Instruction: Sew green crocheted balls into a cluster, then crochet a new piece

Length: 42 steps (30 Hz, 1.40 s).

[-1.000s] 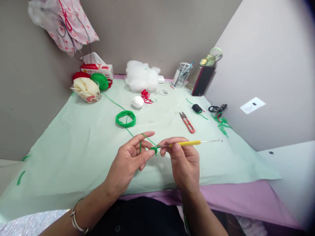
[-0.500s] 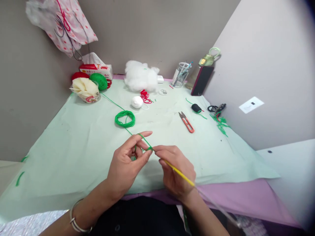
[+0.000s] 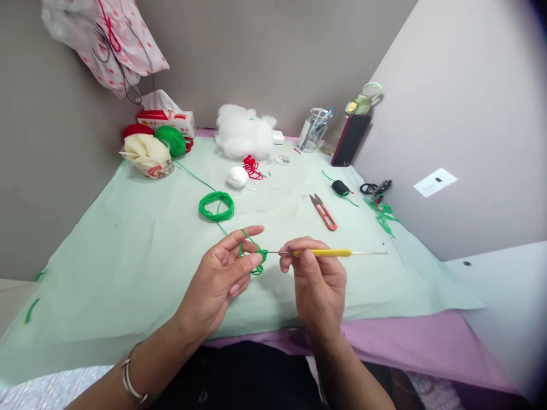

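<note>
My left hand (image 3: 226, 273) pinches a small piece of green crochet work (image 3: 258, 266) between thumb and fingers, its index finger stretched out with green yarn over it. From there the strand runs back to a loose green yarn coil (image 3: 216, 206) lying on the cloth. In my right hand (image 3: 318, 279) is a crochet hook (image 3: 327, 253) with a yellow grip, held level between thumb and fingers. Its metal tip reaches the green stitches at my left fingertips; the other thin end points right. Exactly how the tip sits in the loops is too small to tell.
Red-handled thread snips (image 3: 325, 212) lie beyond my right hand. Behind are a white yarn ball (image 3: 237, 177), white stuffing (image 3: 245, 132), a pen jar (image 3: 315, 131) and a propped phone (image 3: 351, 140). A green yarn ball (image 3: 171, 141) sits back left, beside a cup (image 3: 156, 169).
My right hand has turned, swinging the crochet hook from a downward slant to nearly level. My left hand has tilted, and more of the green crochet work shows below its fingertips.
</note>
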Available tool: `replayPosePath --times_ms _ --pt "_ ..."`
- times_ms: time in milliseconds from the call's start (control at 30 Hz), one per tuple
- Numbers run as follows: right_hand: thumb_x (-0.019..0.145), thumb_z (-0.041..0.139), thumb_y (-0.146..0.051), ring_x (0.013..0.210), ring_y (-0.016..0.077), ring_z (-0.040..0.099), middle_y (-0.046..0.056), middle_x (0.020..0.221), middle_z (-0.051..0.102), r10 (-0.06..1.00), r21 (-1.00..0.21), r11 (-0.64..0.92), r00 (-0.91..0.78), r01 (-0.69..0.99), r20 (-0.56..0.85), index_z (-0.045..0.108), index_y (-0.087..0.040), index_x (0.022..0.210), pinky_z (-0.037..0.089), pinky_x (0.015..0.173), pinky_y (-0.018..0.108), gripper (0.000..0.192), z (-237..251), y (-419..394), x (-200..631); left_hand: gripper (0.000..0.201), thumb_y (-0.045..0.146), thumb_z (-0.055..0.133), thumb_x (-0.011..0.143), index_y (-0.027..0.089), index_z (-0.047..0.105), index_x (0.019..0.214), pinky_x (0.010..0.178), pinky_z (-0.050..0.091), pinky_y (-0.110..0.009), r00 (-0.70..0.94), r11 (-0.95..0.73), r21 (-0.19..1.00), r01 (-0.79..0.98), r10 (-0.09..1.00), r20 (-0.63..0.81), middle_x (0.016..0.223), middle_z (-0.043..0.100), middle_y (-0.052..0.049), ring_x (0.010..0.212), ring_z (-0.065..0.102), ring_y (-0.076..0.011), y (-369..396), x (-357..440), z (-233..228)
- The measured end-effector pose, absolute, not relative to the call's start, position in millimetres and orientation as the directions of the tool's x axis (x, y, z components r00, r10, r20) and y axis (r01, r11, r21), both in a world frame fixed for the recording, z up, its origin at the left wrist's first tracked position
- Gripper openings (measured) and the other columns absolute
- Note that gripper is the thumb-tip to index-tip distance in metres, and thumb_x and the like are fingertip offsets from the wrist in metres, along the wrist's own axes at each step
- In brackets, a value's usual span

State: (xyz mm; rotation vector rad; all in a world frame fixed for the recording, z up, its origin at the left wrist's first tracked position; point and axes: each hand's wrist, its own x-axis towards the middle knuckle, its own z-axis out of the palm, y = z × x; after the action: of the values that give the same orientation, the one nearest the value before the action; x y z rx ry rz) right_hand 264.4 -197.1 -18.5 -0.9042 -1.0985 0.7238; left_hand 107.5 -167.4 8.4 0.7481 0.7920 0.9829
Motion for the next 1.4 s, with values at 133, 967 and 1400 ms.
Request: replayPosePath --times_ms 133,967,1400 --pt "0.102 0.057 -0.026 0.069 0.0136 0.063 0.005 0.088 0.069 0.859 -0.893 0.447 0.303 -0.049 0.413 0.074 -0.021 0.099 0.055 0.066 0.031 0.018 -21 -196 267 0.034 0.024 0.084 0.081 0.024 0.077 0.114 0.043 0.021 -0.018 0.309 0.314 0.868 -0.385 0.930 -0.200 0.088 0.058 0.003 0.045 0.030 0.0035 -168 108 6" --pt "0.099 0.063 -0.025 0.076 0.0130 0.063 0.003 0.092 0.074 0.916 -0.926 0.370 0.195 -0.072 0.351 0.080 -0.027 0.102 0.053 0.072 0.027 0.017 -18 -194 261 0.026 0.027 0.082 0.083 0.020 0.076 0.108 0.046 0.037 -0.015 0.456 0.387 0.849 -0.361 0.867 -0.202 0.080 0.066 0.001 0.045 0.043 -0.0004 -167 111 2" --pt "0.095 0.069 -0.037 0.066 0.0123 0.058 0.004 0.086 0.073 0.965 -0.946 0.223 0.191 -0.237 0.180 0.081 -0.022 0.094 0.050 0.070 0.028 0.018 -29 -190 275 0.027 0.032 0.066 0.086 0.020 0.068 0.110 0.085 0.048 -0.036 -0.049 -0.117 0.488 0.865 0.948 0.314 0.119 0.064 -0.008 0.086 0.062 -0.0202 -4 -36 34"
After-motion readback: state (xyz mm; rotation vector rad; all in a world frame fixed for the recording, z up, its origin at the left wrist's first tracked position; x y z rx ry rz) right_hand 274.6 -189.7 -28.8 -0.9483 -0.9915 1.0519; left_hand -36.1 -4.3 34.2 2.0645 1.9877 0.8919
